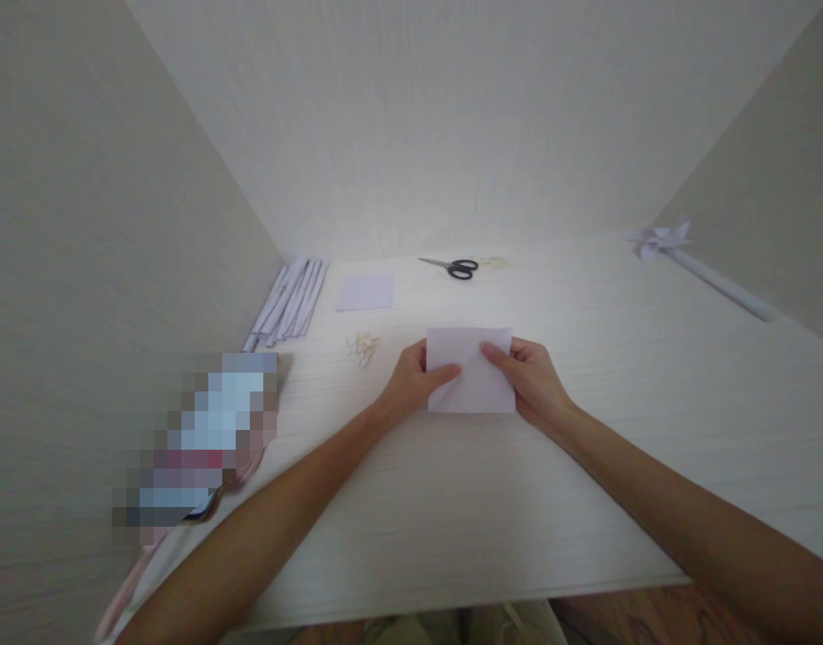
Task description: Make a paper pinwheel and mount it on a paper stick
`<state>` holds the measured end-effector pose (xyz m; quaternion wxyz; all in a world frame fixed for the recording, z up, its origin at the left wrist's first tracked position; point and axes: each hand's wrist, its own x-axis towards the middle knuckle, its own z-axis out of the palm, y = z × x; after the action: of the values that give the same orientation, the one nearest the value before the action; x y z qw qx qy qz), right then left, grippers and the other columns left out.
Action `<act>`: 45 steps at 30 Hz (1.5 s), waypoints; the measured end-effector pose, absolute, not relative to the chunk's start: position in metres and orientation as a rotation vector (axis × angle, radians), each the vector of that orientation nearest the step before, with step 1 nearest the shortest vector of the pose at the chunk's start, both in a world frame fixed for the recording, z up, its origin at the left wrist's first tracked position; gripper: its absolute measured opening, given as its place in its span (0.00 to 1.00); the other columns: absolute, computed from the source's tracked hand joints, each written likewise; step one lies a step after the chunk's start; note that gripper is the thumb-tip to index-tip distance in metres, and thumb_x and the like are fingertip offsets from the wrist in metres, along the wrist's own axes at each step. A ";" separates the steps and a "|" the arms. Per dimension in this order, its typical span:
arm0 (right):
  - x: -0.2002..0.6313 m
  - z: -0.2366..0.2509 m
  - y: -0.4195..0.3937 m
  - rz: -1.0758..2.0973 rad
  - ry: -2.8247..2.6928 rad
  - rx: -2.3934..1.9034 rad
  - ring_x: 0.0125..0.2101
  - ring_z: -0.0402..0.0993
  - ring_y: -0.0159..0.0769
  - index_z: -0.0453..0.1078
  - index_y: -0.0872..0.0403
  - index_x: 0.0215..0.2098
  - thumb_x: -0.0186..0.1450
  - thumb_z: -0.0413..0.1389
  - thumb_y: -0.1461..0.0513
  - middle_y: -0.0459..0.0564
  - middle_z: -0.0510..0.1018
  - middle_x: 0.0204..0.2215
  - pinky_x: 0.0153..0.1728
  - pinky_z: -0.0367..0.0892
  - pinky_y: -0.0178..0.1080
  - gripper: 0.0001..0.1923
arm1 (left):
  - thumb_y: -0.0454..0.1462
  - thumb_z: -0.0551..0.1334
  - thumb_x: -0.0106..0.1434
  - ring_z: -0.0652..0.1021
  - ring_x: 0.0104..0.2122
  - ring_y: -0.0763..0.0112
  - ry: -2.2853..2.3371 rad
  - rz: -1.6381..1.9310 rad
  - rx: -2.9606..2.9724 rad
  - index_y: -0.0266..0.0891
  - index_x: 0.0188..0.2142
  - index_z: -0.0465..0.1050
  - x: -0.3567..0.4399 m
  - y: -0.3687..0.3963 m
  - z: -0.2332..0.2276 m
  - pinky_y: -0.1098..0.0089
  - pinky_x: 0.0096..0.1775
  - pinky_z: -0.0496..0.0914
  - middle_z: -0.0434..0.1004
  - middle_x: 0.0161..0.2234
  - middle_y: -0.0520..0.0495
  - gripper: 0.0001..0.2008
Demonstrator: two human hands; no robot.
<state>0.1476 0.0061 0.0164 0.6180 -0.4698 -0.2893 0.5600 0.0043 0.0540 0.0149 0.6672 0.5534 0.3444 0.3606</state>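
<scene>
A white sheet of paper [470,363] lies on the white table [586,466] in front of me, folded into a rectangle. My left hand [411,383] grips its left edge, thumb on top of the sheet. My right hand [530,381] grips its right edge, with the fingers pressing on the upper right part. Both forearms reach in from the bottom of the view.
Black-handled scissors [453,266] lie at the back. A small square of paper [365,293] and several rolled paper sticks [288,303] sit at the back left. Small pale pins [363,348] lie left of my hands. A paper pinwheel on a stick [661,240] rests at the right wall. A blurred object [202,439] sits at the left edge.
</scene>
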 end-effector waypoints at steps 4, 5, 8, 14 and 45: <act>0.148 0.016 0.006 1.298 -0.678 -1.029 0.22 0.72 0.33 0.72 0.55 0.25 0.48 0.60 0.61 0.47 0.77 0.23 0.27 0.67 0.39 0.06 | 0.35 0.66 0.40 0.74 0.30 0.68 0.735 0.812 1.252 0.33 0.36 0.68 0.003 0.054 0.016 0.66 0.35 0.69 0.76 0.32 0.44 0.20; 0.148 0.016 0.007 1.297 -0.685 -1.019 0.23 0.72 0.34 0.72 0.55 0.26 0.49 0.60 0.61 0.48 0.77 0.24 0.28 0.67 0.39 0.07 | 0.35 0.66 0.40 0.74 0.30 0.68 0.737 0.812 1.262 0.33 0.36 0.68 0.003 0.054 0.016 0.66 0.35 0.69 0.76 0.32 0.45 0.20; 0.149 0.015 0.007 1.290 -0.703 -1.014 0.23 0.72 0.34 0.73 0.55 0.27 0.49 0.60 0.61 0.48 0.78 0.24 0.28 0.68 0.39 0.07 | 0.36 0.65 0.41 0.74 0.30 0.68 0.787 0.816 1.290 0.33 0.36 0.68 0.003 0.055 0.017 0.66 0.34 0.69 0.76 0.32 0.45 0.20; 0.149 0.015 0.007 1.293 -0.725 -1.030 0.23 0.72 0.34 0.73 0.56 0.28 0.49 0.60 0.61 0.48 0.78 0.24 0.27 0.67 0.38 0.09 | 0.37 0.66 0.41 0.74 0.29 0.68 0.857 0.824 1.348 0.33 0.34 0.69 0.003 0.054 0.019 0.66 0.32 0.69 0.75 0.31 0.45 0.19; 0.149 0.017 0.009 1.237 -0.637 -1.101 0.27 0.72 0.38 0.69 0.55 0.21 0.49 0.59 0.54 0.49 0.75 0.20 0.26 0.67 0.38 0.12 | 0.52 0.56 0.48 0.71 0.20 0.73 0.888 0.856 1.168 0.33 0.26 0.71 0.006 0.060 0.007 0.74 0.21 0.62 0.71 0.18 0.49 0.22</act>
<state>0.1488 0.0086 0.0170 0.6316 -0.4813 -0.2784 0.5404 0.0056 0.0601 0.0072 0.6604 0.5163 0.3925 0.3785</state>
